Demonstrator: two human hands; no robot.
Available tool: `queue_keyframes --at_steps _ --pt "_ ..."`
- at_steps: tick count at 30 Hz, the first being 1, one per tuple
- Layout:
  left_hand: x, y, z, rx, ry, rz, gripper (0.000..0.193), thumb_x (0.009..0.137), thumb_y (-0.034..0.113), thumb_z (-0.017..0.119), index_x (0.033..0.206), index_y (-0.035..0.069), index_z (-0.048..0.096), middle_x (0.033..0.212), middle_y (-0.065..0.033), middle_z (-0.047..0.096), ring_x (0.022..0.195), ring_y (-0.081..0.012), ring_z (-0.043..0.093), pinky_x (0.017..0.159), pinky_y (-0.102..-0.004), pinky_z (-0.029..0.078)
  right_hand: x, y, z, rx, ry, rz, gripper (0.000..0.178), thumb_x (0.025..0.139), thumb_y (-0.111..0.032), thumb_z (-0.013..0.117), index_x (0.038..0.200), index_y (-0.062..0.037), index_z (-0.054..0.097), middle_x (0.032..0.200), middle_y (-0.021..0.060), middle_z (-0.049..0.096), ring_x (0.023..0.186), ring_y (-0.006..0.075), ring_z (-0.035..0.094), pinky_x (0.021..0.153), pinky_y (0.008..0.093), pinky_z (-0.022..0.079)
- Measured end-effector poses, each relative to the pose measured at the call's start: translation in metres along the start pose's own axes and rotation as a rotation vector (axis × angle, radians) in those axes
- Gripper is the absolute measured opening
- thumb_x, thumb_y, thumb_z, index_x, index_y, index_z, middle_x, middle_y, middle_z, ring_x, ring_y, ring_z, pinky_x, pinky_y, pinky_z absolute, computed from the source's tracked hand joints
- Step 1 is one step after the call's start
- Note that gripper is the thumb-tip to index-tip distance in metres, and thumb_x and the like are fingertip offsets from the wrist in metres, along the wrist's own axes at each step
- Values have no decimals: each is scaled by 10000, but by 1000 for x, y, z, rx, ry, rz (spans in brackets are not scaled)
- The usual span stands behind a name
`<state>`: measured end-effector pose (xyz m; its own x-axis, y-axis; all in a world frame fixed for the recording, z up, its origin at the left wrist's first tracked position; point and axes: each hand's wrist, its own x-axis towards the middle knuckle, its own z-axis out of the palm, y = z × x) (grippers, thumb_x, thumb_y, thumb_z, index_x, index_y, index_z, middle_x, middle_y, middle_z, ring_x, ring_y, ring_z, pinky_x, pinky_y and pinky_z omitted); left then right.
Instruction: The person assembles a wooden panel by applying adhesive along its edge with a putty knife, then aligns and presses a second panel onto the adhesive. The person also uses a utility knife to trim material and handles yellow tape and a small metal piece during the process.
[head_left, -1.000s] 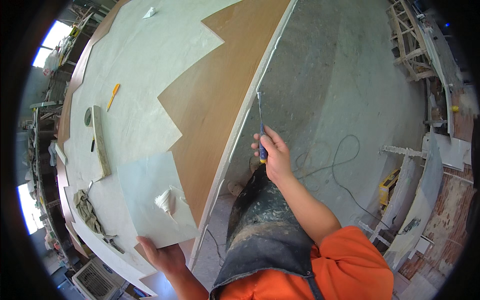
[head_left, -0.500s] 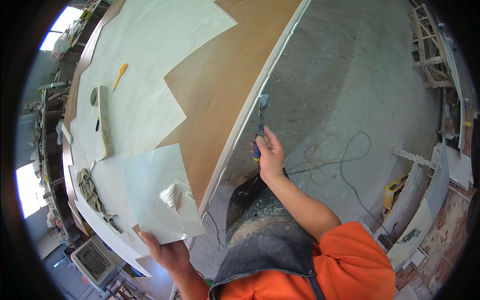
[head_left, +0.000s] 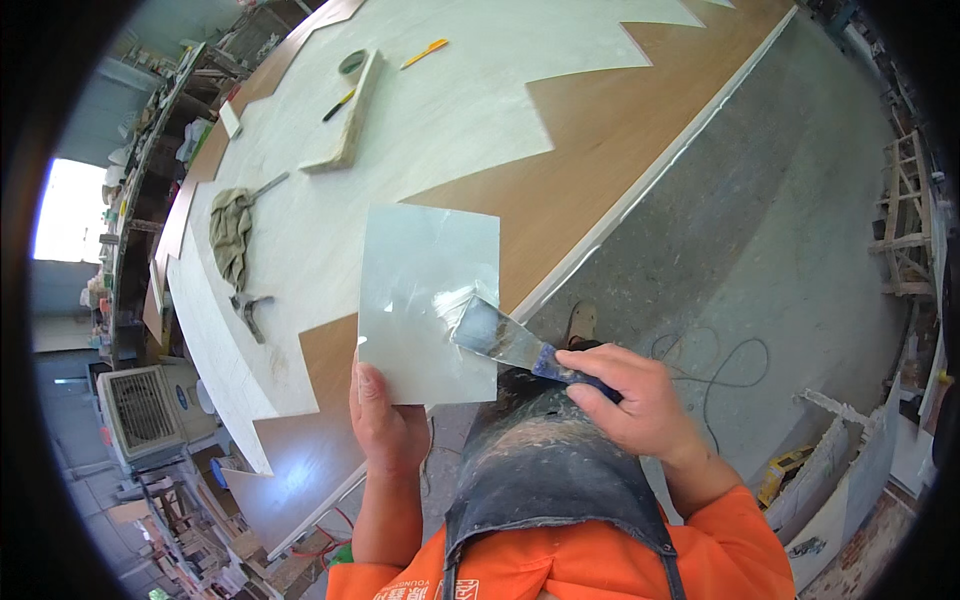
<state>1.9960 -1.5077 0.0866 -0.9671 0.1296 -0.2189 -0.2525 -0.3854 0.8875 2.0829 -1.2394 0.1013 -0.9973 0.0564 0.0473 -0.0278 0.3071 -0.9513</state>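
In my left hand is a thin, pale grey rectangular board, gripped at its lower left edge with the thumb on top. White paste is smeared on the board's right part. My right hand is closed round the dark blue handle of a putty knife. Its wide metal blade lies over the right side of the board, the tip at the paste. Beneath and beyond the board stretches a large panel of white and brown zigzag pieces, with a whitish strip of paste along its right edge.
On the panel lie a tape roll, an angled strip, a yellow pen-like tool, a cloth and a hammer-like tool. A cable loops across the floor at right. An air cooler stands at left.
My right hand has brought the putty knife from the panel's edge back to the board, blade now at the paste. The paste looks flatter. The whole view has turned, shifting the panel.
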Motion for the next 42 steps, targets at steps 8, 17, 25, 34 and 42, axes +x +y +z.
queue_keyframes --at_steps 8,17,25,34,42 --pt "-32 20 -90 17 88 80 565 1078 413 484 1481 19 441 1395 -138 569 1240 -255 599 1008 -413 526 -62 -26 62 -239 -78 185 337 877 -84 696 1210 -35 714 944 126 713 824 278 694 734 339 547" --pt "-42 37 -128 -116 120 -33 652 1057 497 498 1532 60 407 1549 -105 448 1430 -277 418 1196 -470 328 -45 110 64 924 698 405 417 1009 -130 612 1403 0 569 1053 104 729 771 142 686 606 253 528" --pt "-57 39 -123 31 204 -75 684 1061 542 462 1541 62 378 1535 -110 444 1417 -286 426 1175 -476 356 21 167 76 907 911 361 400 1006 -131 613 1392 -28 594 1052 63 720 784 130 679 624 248 529" --pt "-60 41 -121 58 253 -103 686 1060 555 455 1529 59 396 1522 -106 461 1399 -286 445 1151 -472 379 27 182 113 727 979 443 375 995 -123 633 1359 -31 631 962 -5 667 762 81 632 614 233 494" --pt "-56 53 -151 33 182 -103 675 1060 545 462 1526 61 406 1530 -97 459 1400 -274 446 1160 -455 372 0 183 129 676 1125 511 400 988 -110 639 1376 -22 614 991 23 689 753 95 642 606 238 503"
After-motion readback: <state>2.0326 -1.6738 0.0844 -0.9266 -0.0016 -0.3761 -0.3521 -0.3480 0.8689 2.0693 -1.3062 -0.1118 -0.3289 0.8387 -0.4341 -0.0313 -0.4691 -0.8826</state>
